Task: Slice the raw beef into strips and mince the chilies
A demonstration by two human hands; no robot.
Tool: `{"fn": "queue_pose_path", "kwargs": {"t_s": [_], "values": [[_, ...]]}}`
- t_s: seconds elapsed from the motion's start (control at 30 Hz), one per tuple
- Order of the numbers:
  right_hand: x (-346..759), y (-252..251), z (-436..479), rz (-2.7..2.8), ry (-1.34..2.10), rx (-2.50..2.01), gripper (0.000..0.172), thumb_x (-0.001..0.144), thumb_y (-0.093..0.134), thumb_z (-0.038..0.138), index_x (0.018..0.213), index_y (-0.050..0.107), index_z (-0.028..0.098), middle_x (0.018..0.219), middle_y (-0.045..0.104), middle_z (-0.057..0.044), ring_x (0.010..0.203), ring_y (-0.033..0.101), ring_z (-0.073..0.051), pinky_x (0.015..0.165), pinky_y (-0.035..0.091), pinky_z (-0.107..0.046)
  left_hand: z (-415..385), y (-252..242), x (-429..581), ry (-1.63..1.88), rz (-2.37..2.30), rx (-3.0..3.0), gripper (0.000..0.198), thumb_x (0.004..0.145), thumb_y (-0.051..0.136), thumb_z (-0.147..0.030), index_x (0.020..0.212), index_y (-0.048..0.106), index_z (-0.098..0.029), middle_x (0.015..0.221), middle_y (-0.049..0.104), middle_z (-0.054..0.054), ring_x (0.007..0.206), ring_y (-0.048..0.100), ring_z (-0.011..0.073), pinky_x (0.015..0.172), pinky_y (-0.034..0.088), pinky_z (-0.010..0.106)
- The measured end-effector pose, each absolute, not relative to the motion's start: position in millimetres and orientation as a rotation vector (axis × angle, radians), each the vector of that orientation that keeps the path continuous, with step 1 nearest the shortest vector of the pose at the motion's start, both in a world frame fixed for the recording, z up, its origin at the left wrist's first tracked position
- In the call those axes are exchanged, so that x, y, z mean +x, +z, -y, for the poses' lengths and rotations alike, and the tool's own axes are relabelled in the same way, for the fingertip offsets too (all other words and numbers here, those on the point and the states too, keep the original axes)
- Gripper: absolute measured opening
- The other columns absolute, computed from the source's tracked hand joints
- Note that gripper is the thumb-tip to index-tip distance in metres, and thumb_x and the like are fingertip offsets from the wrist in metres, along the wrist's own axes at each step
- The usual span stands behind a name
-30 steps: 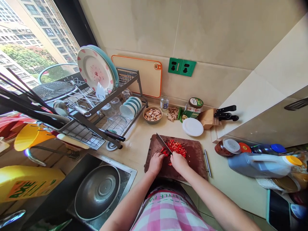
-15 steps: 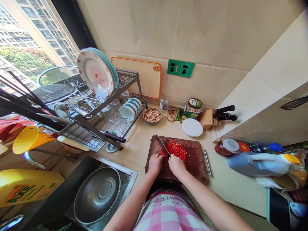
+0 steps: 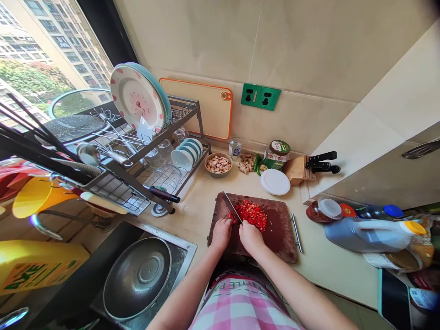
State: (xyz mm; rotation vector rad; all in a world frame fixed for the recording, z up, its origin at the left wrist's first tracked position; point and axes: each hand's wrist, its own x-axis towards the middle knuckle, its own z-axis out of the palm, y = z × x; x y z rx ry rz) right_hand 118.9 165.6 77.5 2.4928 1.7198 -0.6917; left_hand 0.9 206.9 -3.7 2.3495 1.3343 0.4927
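Note:
On the brown chopping board (image 3: 278, 229) lies a heap of chopped red chili (image 3: 255, 214). My right hand (image 3: 251, 237) is closed round the handle of a kitchen knife (image 3: 231, 205); its blade points away to the upper left, along the heap's left side. Close beside the blade, my left hand (image 3: 222, 233) has its fingers curled down on the board, pressing red chili (image 3: 231, 215) that shows only in part at the fingertips. The knife's handle is hidden in my right hand.
Behind the board stand a bowl of garlic cloves (image 3: 219, 165), ginger (image 3: 246, 163), green chilies (image 3: 257, 164), a white lid (image 3: 275, 182) and a knife block (image 3: 297, 170). A dish rack (image 3: 175, 133) and a wok (image 3: 137, 279) in the sink are left; jars and a large jug (image 3: 367, 234) right.
My right hand and the knife have shifted very slightly to the left, closer to my left hand. The left hand stays in place, and the view has tilted a little.

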Motion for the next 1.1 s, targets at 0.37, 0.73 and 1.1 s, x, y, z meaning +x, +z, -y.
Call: {"fn": "queue_pose_path", "kwargs": {"t_s": [0.37, 0.73, 1.1], "values": [[112.2, 70.6, -166.4, -1.704, -0.726, 2.527, 0.026, 0.088, 0.034, 0.028, 0.092, 0.057, 0.016, 0.087, 0.067, -0.012, 0.082, 0.064, -0.022, 0.068, 0.044, -0.030, -210.5, -8.2, 4.4, 0.507, -1.465, 2.174, 0.008, 0.082, 0.041, -0.016, 0.087, 0.046, -0.019, 0.078, 0.059, 0.005, 0.077, 0.057, 0.0188, 0.066, 0.042, 0.027], [124.7, 65.5, -156.3, -1.721, -0.927, 2.620, 0.026, 0.090, 0.031, 0.029, 0.090, 0.055, 0.018, 0.082, 0.067, -0.009, 0.075, 0.064, -0.017, 0.064, 0.043, -0.024, -201.4, -1.3, -24.1, 0.884, -1.382, 1.804, 0.015, 0.086, 0.040, -0.029, 0.095, 0.049, -0.021, 0.089, 0.061, 0.005, 0.081, 0.059, 0.0166, 0.075, 0.047, 0.031], [157.7, 48.3, -136.1, -1.528, -1.376, 2.681, 0.026, 0.090, 0.024, 0.032, 0.085, 0.047, 0.019, 0.053, 0.054, 0.004, 0.034, 0.049, -0.007, 0.034, 0.037, -0.016, -170.1, -3.3, -42.2, 1.048, -1.466, 1.589, 0.024, 0.083, 0.046, -0.031, 0.102, 0.052, -0.018, 0.099, 0.060, 0.007, 0.091, 0.058, 0.0183, 0.082, 0.048, 0.035]]}}
